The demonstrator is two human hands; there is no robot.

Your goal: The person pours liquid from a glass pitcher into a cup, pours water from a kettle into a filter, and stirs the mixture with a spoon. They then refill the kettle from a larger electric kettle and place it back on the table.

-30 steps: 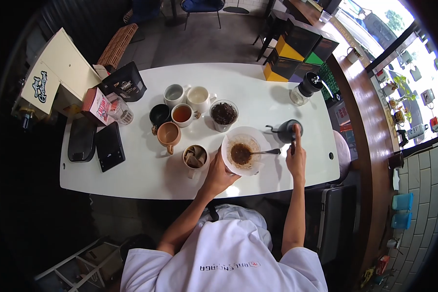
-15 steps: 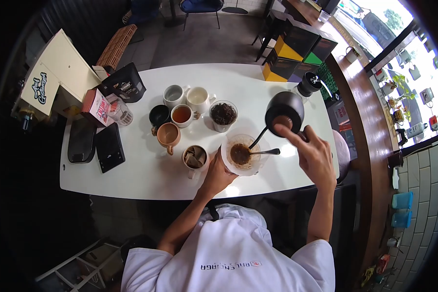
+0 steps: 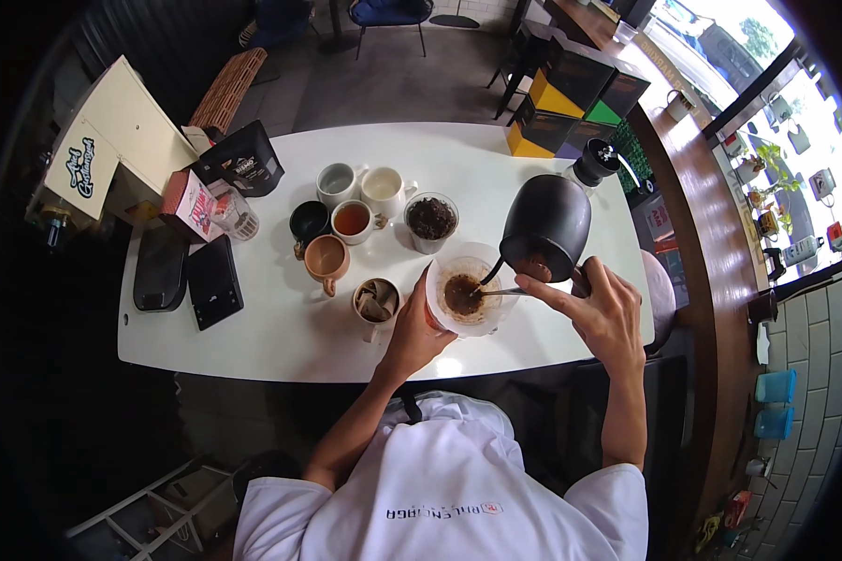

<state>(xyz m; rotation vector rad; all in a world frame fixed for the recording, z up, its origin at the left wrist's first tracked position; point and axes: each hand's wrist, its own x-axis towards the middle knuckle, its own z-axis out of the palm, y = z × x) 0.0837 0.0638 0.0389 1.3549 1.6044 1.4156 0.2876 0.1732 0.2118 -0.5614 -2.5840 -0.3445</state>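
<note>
My right hand is closed on the handle of a black gooseneck kettle, its index finger stretched toward the kettle's underside. The kettle is tipped, and its thin spout reaches over a coffee dripper lined with a white paper filter. Wet brown coffee grounds lie in the filter. A metal spoon rests in it with the handle toward my right hand. My left hand grips the dripper's left side; what stands beneath the dripper is hidden.
Left of the dripper stand a mug of tea bags, a brown mug, a cup of reddish tea and other mugs. A glass of dark grounds is behind. A hand grinder stands far right; a phone lies left.
The kettle has tipped further, and its body has come lower and nearer the dripper. My right hand has moved down slightly with it. My left hand stays at the dripper.
</note>
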